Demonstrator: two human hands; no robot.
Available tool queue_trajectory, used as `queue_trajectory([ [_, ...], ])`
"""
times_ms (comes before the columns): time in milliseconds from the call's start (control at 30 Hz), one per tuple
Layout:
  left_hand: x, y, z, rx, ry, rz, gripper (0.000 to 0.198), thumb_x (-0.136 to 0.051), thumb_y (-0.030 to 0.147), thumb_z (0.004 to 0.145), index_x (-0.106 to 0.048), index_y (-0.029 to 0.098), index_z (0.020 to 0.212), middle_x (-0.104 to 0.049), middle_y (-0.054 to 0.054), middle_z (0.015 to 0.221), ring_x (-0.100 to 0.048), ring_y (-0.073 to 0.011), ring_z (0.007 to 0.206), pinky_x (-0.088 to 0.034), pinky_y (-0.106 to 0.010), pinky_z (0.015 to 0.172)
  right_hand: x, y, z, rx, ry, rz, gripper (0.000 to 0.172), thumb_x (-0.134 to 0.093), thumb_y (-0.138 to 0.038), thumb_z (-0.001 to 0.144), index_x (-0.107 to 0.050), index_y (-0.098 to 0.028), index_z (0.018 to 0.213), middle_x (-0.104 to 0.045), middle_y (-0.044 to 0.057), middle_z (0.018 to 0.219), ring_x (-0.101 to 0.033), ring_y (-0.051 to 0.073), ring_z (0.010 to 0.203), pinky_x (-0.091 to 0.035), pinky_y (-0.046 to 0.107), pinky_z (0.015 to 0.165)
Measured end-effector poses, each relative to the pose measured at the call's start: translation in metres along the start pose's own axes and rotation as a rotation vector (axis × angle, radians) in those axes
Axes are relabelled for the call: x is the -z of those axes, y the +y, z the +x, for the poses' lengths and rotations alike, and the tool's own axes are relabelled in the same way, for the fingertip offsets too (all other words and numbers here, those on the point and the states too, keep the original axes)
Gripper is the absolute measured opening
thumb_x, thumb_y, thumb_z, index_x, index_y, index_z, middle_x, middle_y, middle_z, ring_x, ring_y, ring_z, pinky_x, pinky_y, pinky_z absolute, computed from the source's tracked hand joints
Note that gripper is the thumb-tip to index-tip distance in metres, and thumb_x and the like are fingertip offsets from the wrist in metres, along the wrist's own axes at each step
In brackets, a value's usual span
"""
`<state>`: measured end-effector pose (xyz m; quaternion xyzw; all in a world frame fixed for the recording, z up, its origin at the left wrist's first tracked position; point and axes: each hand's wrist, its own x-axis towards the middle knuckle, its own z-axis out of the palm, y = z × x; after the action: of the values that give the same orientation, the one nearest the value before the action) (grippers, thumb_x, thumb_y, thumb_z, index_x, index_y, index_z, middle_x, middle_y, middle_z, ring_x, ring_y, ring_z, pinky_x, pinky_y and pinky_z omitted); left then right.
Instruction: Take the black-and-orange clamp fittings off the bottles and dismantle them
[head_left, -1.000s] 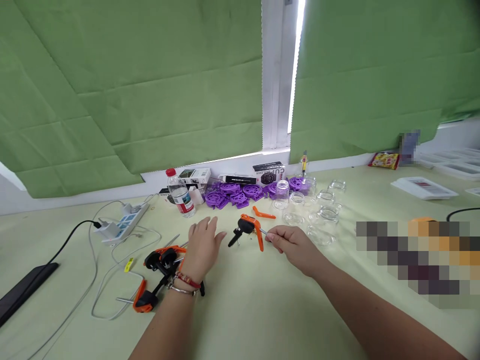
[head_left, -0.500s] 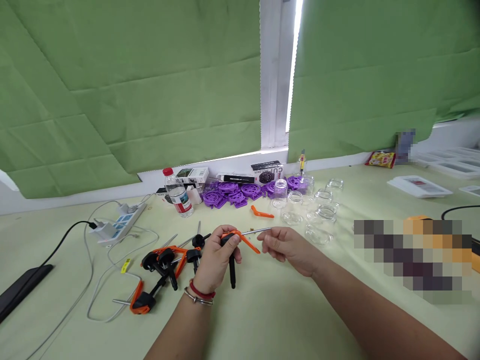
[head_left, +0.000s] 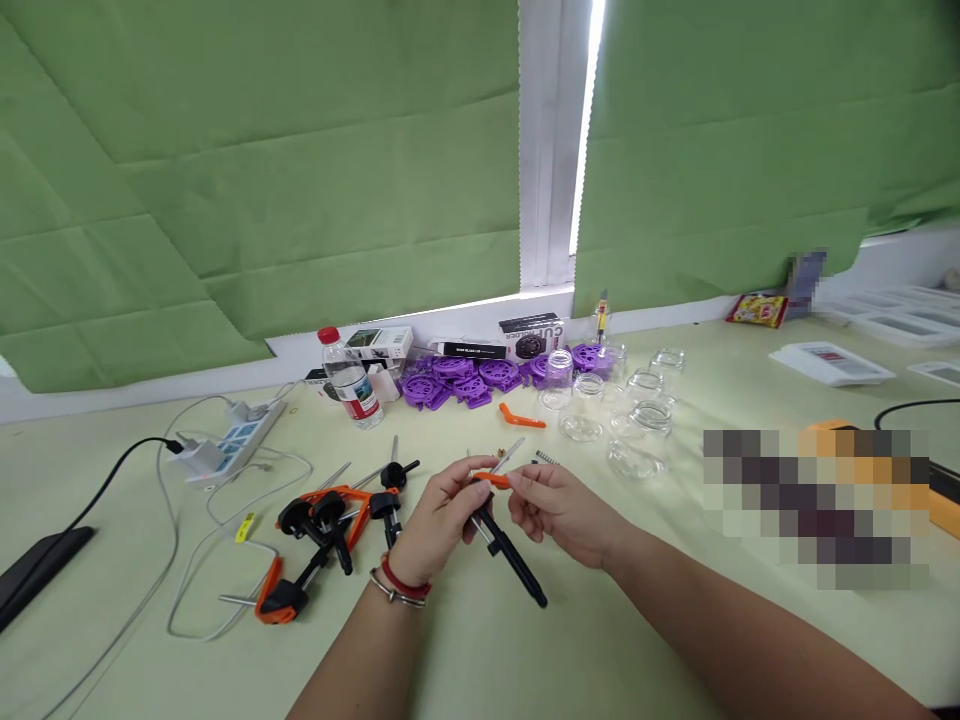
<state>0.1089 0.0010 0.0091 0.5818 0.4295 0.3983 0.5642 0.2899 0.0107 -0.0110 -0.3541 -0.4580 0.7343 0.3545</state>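
Observation:
My left hand [head_left: 442,520] is closed round a small black-and-orange clamp [head_left: 504,540] held above the table; its black handle points down to the right and a metal bar sticks up behind. My right hand [head_left: 559,510] pinches the clamp's orange trigger from the right. A heap of similar black-and-orange clamps [head_left: 322,530] lies just left of my left wrist. A loose orange trigger [head_left: 521,416] lies further back on the table.
Several clear glass jars [head_left: 637,420] stand to the right of my hands. Purple plastic parts [head_left: 465,380], boxes and a water bottle [head_left: 346,380] line the back edge. A power strip [head_left: 229,445] with white cables lies at the left. A blurred-out patch covers the right side.
My left hand reached for the clamp, took hold of it and lifted it. The clamp has turned so its handle points down right, and both hands have closed in on it.

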Motion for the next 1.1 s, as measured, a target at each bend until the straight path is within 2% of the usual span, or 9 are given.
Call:
queue_trajectory([
  [100, -0.003, -0.001, 0.003, -0.052, 0.223, 0.027, 0.038, -0.049, 0.046, 0.084, -0.057, 0.017, 0.108, -0.051, 0.003, 0.062, -0.037, -0.0038, 0.040, -0.029, -0.017, 0.037, -0.002, 0.004, -0.001, -0.073, -0.081, -0.044, 0.040, -0.056, -0.053, 0.080, -0.057, -0.015, 0.091, -0.065, 0.006, 0.075, -0.056, 0.012, 0.058, -0.040, 0.024, 0.051],
  [200, -0.002, -0.007, 0.005, -0.098, 0.365, 0.123, 0.042, -0.044, 0.050, 0.086, -0.051, 0.019, 0.114, -0.052, 0.003, 0.066, -0.042, -0.0064, 0.041, -0.035, -0.020, 0.039, -0.001, 0.006, -0.003, -0.055, -0.168, -0.195, 0.036, -0.055, -0.049, 0.081, -0.059, -0.014, 0.088, -0.062, 0.003, 0.064, -0.048, 0.009, 0.050, -0.035, 0.023, 0.048],
  [267, -0.001, -0.011, 0.006, -0.192, 0.424, 0.250, 0.043, -0.044, 0.047, 0.087, -0.045, 0.021, 0.120, -0.059, -0.002, 0.080, -0.056, -0.0118, 0.059, -0.047, -0.026, 0.056, -0.002, 0.006, -0.004, -0.021, -0.148, -0.223, 0.034, -0.051, -0.047, 0.085, -0.059, -0.014, 0.086, -0.054, -0.002, 0.054, -0.039, 0.007, 0.045, -0.030, 0.022, 0.046],
  [333, -0.001, -0.014, 0.005, -0.333, 0.461, 0.350, 0.039, -0.045, 0.042, 0.088, -0.042, 0.021, 0.121, -0.056, -0.009, 0.110, -0.058, -0.0178, 0.095, -0.046, -0.034, 0.083, -0.004, 0.005, -0.005, 0.007, -0.126, -0.197, 0.034, -0.046, -0.046, 0.088, -0.058, -0.015, 0.084, -0.048, -0.004, 0.049, -0.034, 0.006, 0.044, -0.026, 0.022, 0.046],
  [400, -0.002, -0.015, 0.004, -0.429, 0.445, 0.363, 0.032, -0.042, 0.038, 0.090, -0.042, 0.022, 0.118, -0.045, -0.011, 0.129, -0.046, -0.0205, 0.118, -0.036, -0.039, 0.099, -0.008, 0.005, -0.006, 0.026, -0.123, -0.170, 0.034, -0.045, -0.046, 0.089, -0.057, -0.015, 0.083, -0.043, -0.006, 0.047, -0.030, 0.006, 0.043, -0.023, 0.022, 0.046],
  [533, -0.005, -0.015, 0.002, -0.451, 0.371, 0.353, 0.030, -0.044, 0.035, 0.090, -0.041, 0.023, 0.117, -0.049, -0.009, 0.120, -0.047, -0.0206, 0.114, -0.036, -0.039, 0.099, -0.018, 0.009, -0.009, 0.032, -0.112, -0.132, 0.034, -0.046, -0.047, 0.088, -0.055, -0.015, 0.081, -0.036, -0.008, 0.046, -0.024, 0.005, 0.044, -0.018, 0.023, 0.046],
  [800, -0.012, -0.027, 0.007, -0.491, 0.350, 0.555, 0.073, -0.072, 0.040, 0.067, -0.031, 0.021, 0.125, -0.041, -0.011, 0.121, -0.045, -0.0253, 0.113, -0.038, -0.043, 0.097, -0.019, 0.012, -0.006, 0.000, -0.102, 0.112, 0.039, -0.058, -0.047, 0.081, -0.041, -0.018, 0.062, -0.027, -0.010, 0.048, -0.016, 0.004, 0.045, -0.010, 0.023, 0.045],
  [967, -0.014, -0.028, 0.006, -0.534, 0.337, 0.766, 0.113, -0.083, 0.044, 0.046, -0.017, 0.019, 0.134, -0.035, -0.016, 0.127, -0.041, -0.0331, 0.116, -0.036, -0.050, 0.097, -0.007, 0.015, 0.001, -0.020, -0.133, 0.132, 0.035, -0.056, -0.050, 0.081, -0.056, -0.015, 0.075, -0.030, -0.009, 0.047, -0.027, 0.005, 0.041, -0.019, 0.023, 0.045],
  [1100, -0.020, -0.025, 0.005, -0.601, 0.355, 0.995, 0.112, -0.078, 0.037, 0.050, -0.011, 0.017, 0.137, -0.033, -0.019, 0.130, -0.038, -0.0370, 0.117, -0.033, -0.057, 0.097, -0.004, 0.023, 0.005, -0.021, -0.123, 0.129, 0.036, -0.063, -0.050, 0.076, -0.057, -0.014, 0.071, -0.047, -0.003, 0.061, -0.042, 0.008, 0.054, -0.030, 0.024, 0.054],
])
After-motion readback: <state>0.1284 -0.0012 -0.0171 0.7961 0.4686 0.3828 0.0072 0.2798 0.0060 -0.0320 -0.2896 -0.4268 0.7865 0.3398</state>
